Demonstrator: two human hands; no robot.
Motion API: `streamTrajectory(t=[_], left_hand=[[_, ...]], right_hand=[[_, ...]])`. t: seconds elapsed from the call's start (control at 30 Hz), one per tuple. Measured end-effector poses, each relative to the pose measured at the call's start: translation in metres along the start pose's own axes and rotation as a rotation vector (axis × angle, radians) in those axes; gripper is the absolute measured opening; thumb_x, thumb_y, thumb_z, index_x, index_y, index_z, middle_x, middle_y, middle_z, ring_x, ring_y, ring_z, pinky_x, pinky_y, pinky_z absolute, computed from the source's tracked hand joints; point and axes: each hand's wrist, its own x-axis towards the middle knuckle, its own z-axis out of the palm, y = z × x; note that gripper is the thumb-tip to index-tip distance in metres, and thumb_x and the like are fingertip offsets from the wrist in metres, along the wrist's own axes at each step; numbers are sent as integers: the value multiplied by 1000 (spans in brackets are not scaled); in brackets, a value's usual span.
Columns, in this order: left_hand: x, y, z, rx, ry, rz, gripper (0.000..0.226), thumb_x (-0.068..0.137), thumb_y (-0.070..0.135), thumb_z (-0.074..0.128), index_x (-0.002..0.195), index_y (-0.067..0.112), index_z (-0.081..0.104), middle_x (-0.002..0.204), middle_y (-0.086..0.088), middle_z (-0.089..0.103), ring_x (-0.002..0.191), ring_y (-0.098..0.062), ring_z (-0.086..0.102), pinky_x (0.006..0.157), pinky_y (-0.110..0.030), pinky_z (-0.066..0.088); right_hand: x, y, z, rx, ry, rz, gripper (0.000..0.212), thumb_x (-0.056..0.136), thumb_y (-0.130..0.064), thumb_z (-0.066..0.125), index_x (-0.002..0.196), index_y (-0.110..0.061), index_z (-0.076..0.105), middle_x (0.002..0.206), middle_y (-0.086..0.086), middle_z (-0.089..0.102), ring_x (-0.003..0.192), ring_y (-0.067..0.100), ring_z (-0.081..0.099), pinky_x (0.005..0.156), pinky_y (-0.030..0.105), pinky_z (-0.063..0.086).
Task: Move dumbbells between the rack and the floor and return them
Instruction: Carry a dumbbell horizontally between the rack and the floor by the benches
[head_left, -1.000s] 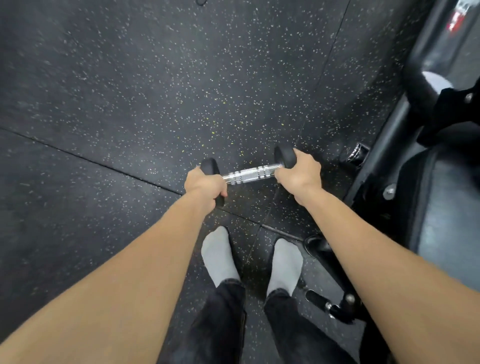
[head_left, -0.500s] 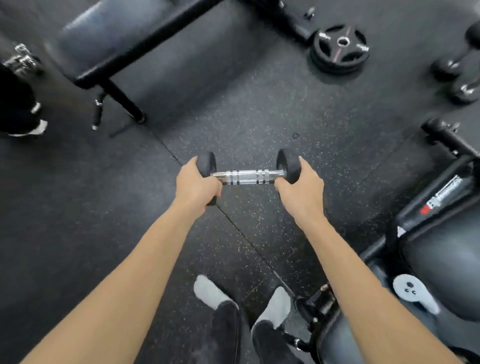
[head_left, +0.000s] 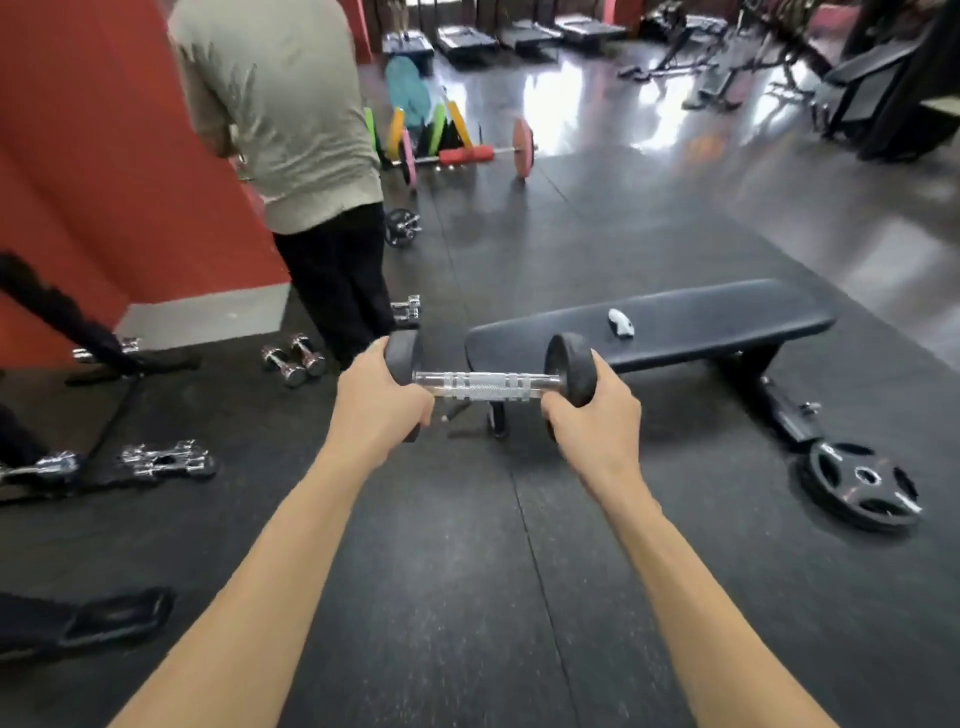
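I hold a dumbbell with black heads and a knurled chrome handle level in front of me, above the floor. My left hand is wrapped around its left head and my right hand grips its right head. The handle between them is bare. Small chrome dumbbells lie on the floor to the left, by the red wall. No rack is clearly in view.
A black flat bench with a small white object on it stands just ahead. A person stands ahead left. A black weight plate lies on the right floor. Chrome weights sit at the left, a barbell farther off.
My view has swung up from the floor and my feet to the gym room ahead. The dumbbell stays held at both heads and has risen with my arms.
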Motion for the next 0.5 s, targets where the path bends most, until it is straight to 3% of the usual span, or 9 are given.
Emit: streamTrajectory(t=[0.07,0.2,0.3,0.37,0.43,0.5], left_hand=[[-2,8,-55,-28,98,8,48,66,-7,70,106,20,65,87,3,65,72,-13,58,54,-25,45],[-8,16,-156,-73,286,60,40,62,-9,70,95,13,64,78,2,62,71,-19,56,55,-27,45],[-17,18,-224,-73,407,68,38,64,-14,68,96,5,63,80,-1,57,66,-13,49,46,-15,41],[-20,10,-265,-73,478,53,41,64,-12,69,100,8,64,87,-5,62,73,-18,54,55,-22,47],[-23,-3,-302,-62,554,36,43,62,-8,71,100,11,65,88,-7,65,80,-26,58,60,-29,49],[-26,-19,-336,-33,637,0,41,62,-6,72,97,12,65,80,-2,62,73,-21,55,55,-28,43]], right_hand=[[2,-46,30,17,-54,-98,24,84,-5,65,91,-27,59,63,-18,57,57,-5,52,55,9,38],[-6,-128,93,69,-127,-258,27,84,-9,66,100,-30,61,66,-20,57,65,-11,56,62,3,40],[-17,-178,141,81,-218,-346,42,83,-11,66,123,-23,66,95,-14,74,87,-5,64,80,6,48],[-25,-205,176,107,-266,-390,58,81,-12,65,138,-21,62,114,-5,76,104,6,67,97,21,51],[-34,-226,211,142,-304,-436,63,80,-11,67,142,-19,60,117,-1,76,105,9,68,97,26,51],[-43,-244,249,184,-369,-469,61,81,-7,67,141,-18,61,112,0,77,91,-3,68,85,16,53]])
